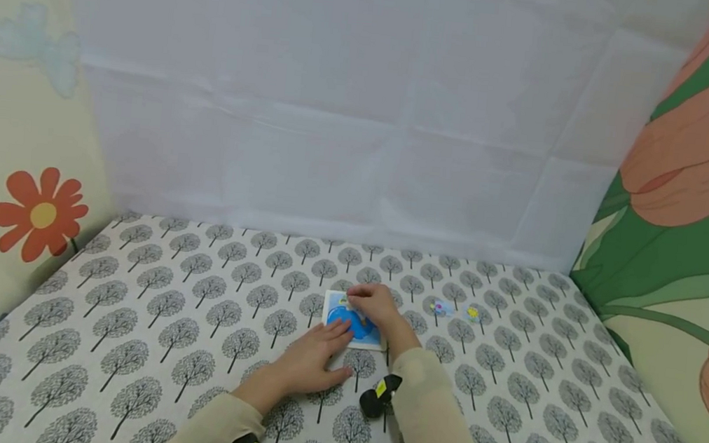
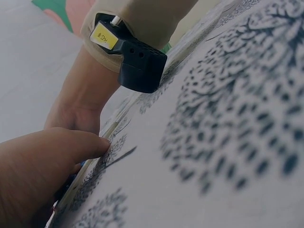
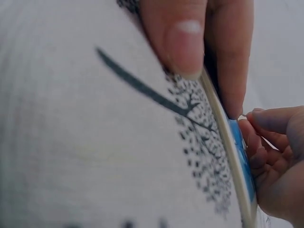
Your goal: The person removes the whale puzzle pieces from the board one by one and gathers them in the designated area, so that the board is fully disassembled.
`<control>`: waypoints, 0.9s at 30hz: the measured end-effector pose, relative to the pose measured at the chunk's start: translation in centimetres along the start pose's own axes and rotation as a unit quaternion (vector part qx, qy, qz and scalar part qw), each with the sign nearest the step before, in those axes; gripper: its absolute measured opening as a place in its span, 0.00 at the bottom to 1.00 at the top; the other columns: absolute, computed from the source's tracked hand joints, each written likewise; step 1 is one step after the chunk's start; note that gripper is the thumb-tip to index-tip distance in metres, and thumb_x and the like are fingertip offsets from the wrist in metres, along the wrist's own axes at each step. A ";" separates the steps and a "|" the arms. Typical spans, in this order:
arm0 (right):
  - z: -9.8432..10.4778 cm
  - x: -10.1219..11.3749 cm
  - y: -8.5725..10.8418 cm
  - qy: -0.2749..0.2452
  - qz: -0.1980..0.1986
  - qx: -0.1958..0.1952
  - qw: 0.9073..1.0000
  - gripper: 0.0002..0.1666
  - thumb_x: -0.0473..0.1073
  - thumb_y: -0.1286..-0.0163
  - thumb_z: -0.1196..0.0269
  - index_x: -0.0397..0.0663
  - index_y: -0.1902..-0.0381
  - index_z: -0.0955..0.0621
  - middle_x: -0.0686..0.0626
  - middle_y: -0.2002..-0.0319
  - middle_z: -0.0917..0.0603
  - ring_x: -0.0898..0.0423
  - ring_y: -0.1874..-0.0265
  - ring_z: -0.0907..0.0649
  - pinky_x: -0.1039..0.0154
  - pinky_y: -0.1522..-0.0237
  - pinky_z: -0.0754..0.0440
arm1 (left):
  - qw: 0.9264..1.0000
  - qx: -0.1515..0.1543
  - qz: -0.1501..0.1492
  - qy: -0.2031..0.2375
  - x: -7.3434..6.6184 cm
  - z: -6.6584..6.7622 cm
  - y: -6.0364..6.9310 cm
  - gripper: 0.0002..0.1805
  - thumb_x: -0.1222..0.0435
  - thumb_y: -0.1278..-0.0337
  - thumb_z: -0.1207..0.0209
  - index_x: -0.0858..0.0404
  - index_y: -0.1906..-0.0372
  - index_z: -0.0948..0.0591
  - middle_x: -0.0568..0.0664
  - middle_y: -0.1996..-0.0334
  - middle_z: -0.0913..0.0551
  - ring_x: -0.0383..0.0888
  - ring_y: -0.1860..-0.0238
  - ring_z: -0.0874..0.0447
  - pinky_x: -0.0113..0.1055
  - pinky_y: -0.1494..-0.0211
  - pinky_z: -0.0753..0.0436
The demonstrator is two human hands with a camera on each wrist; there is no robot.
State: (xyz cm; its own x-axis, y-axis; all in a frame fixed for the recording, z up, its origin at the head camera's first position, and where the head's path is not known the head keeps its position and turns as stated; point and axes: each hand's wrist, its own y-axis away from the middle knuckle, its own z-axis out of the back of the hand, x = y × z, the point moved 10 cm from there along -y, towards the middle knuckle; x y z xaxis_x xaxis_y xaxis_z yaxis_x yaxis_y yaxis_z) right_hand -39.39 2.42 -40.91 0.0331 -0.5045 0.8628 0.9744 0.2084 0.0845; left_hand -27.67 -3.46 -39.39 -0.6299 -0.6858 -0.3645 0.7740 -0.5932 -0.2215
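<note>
A flat square puzzle board [image 1: 372,341] with a pale border and a blue picture lies on the patterned cloth. My left hand [image 1: 315,357] rests on its near left part, fingers extended across the picture. The left thumb [image 3: 187,45] stretches out beside the board's edge, over the cloth. Above the board's upper part is my right hand [image 1: 375,306], thumb and finger pinching a small thin puzzle piece, mostly hidden by the fingers. In the right wrist view only a sliver shows at those fingertips. The left wrist view shows the board edge-on, largely behind the left hand.
Two small colourful pieces, one bluish-pink [image 1: 440,307] and one yellow [image 1: 472,313], lie on the cloth right of the board. A white sheet [image 1: 339,107] hangs behind the table. Tree-print cloth [image 1: 204,349] covers the tabletop. Black wrist cameras [image 1: 380,395] are strapped over both sleeves.
</note>
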 end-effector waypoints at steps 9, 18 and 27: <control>-0.2 0.6 -0.2 -0.024 0.026 0.015 0.999 0.12 0.38 0.41 0.42 0.43 0.58 0.21 0.49 0.67 0.20 0.55 0.68 0.23 0.64 0.68 0.25 | 1.000 -0.003 -0.001 -0.004 0.1 0.1 -0.1 0.33 0.54 0.48 0.48 0.73 0.42 0.35 0.62 0.40 0.42 0.55 0.38 0.49 0.48 0.40 0.47; -0.3 0.3 -0.5 -0.014 0.014 -0.003 1.000 0.12 0.38 0.44 0.39 0.45 0.60 0.19 0.49 0.61 0.20 0.55 0.62 0.23 0.61 0.60 0.26 | 1.000 -0.004 0.000 -0.008 0.3 -0.1 0.0 0.33 0.54 0.48 0.48 0.73 0.42 0.36 0.63 0.40 0.42 0.55 0.38 0.49 0.48 0.39 0.47; -0.3 -0.2 -0.6 -0.016 -0.008 -0.027 0.999 0.10 0.39 0.45 0.38 0.48 0.63 0.18 0.50 0.60 0.21 0.55 0.61 0.23 0.61 0.60 0.26 | 1.000 -0.005 -0.002 -0.009 0.3 -0.3 0.0 0.34 0.53 0.48 0.48 0.72 0.42 0.36 0.61 0.40 0.42 0.53 0.38 0.50 0.47 0.39 0.48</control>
State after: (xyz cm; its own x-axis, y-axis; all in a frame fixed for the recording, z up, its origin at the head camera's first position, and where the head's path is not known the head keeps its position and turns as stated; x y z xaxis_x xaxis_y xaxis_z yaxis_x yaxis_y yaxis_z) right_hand -39.88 2.16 -41.23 0.0117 -0.4795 0.8775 0.9855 0.1542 0.0711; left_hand -27.83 -3.58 -39.74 -0.6334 -0.6910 -0.3483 0.7725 -0.5910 -0.2323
